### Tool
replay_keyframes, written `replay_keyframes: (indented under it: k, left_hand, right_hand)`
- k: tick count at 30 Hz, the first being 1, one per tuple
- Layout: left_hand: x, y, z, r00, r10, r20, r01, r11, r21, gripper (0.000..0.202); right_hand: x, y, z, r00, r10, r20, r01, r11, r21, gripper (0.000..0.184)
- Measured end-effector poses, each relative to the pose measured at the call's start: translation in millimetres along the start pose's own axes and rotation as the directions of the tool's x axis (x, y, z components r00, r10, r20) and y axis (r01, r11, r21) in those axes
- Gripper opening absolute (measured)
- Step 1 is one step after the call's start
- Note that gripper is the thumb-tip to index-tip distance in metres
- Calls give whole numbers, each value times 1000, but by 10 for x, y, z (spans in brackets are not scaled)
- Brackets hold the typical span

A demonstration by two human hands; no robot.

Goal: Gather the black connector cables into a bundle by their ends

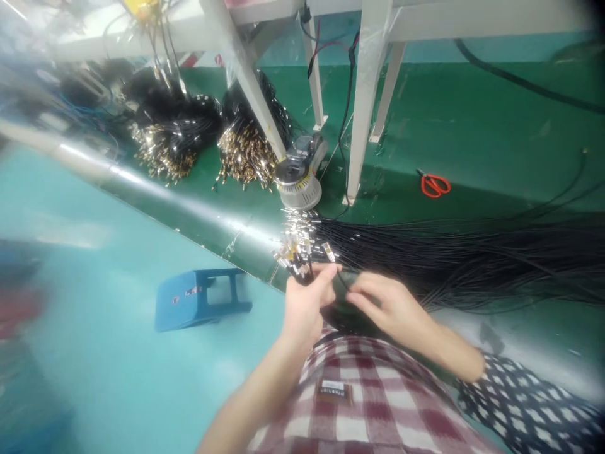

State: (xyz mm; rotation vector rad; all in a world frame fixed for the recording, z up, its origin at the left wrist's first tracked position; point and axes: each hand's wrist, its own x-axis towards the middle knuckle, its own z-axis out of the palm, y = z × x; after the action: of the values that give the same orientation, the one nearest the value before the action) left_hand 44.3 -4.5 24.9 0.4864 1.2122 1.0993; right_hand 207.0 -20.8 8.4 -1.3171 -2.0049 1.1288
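Note:
A long bundle of thin black cables (454,252) lies across the green workbench (472,132), its metal connector ends (300,243) fanned out at the left. My left hand (305,306) is closed round a small bunch of these connector ends at the bench's near edge. My right hand (392,309) sits just to the right, fingers pinched on a thin black cable that runs toward the left hand. Both hands hover over my checked apron.
A small round silver machine (299,183) stands behind the connectors beside white frame legs (362,113). Two heaps of gold-tipped black cables (243,151) lie at the back left. Red scissors (435,185) rest on the bench. A blue stool (201,306) stands on the floor at left.

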Motion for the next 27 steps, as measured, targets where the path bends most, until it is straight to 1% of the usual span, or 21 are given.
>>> replay_keyframes:
  k: [1,3,4,6,7,9,10,12,14,16,18,20,23,25,27]
  left_hand:
    - [9,5,-8,1000,-5,-4,5,1000,-8,19]
    - [25,-8,-27,1000,-28,-1,28,1000,-13,20]
    - [30,-25,-34,999,-40,7,40,999,-8,20]
    - [35,-66,-41,998,-58,23,58,998,5,21]
    - [34,-82,-40,997,-66,31,65,998,11,21]
    - [32,-92,-34,995,-83,49,82,997,14,22]
    - [31,-83,-32,994,-94,60,93,996,10,22]
    - [29,-46,-32,990,-118,78,118,993,-5,24]
    - [28,0,-38,987,-135,92,137,990,-17,28]
    - [26,33,-44,984,-143,102,145,989,-13,35]
    - [24,47,-45,985,-146,96,146,989,7,38]
    - [20,44,-43,983,-164,81,162,986,35,36]
    - [9,20,-51,975,-194,107,188,980,65,36]
    - [11,4,-74,973,-184,136,176,982,70,39]
    - [26,-2,-110,979,-144,142,136,988,68,37]
  right_hand:
    - [-99,82,4,999,-19,35,20,999,-42,25]
    - [-286,250,-13,994,-4,110,16,994,-105,22]
    - [-347,308,-27,992,18,124,-2,992,-128,20]
    - [-368,332,-41,994,55,98,-43,992,-120,22]
    - [-328,299,-36,995,58,80,-51,995,-85,24]
    - [-184,182,-4,997,47,63,-48,998,27,21]
    - [-101,117,17,997,48,63,-53,995,85,22]
    - [39,11,56,996,75,47,-82,983,165,32]
    - [118,-49,82,992,120,26,-122,972,201,34]
    - [147,-79,101,990,138,40,-144,968,204,31]
    - [153,-105,122,988,137,69,-147,972,185,31]
    - [158,-132,147,986,140,87,-153,974,168,35]
    - [159,-126,160,979,177,103,-191,970,148,37]
    - [129,-43,142,976,185,112,-193,980,59,36]
    - [56,115,115,979,159,127,-151,986,-72,33]
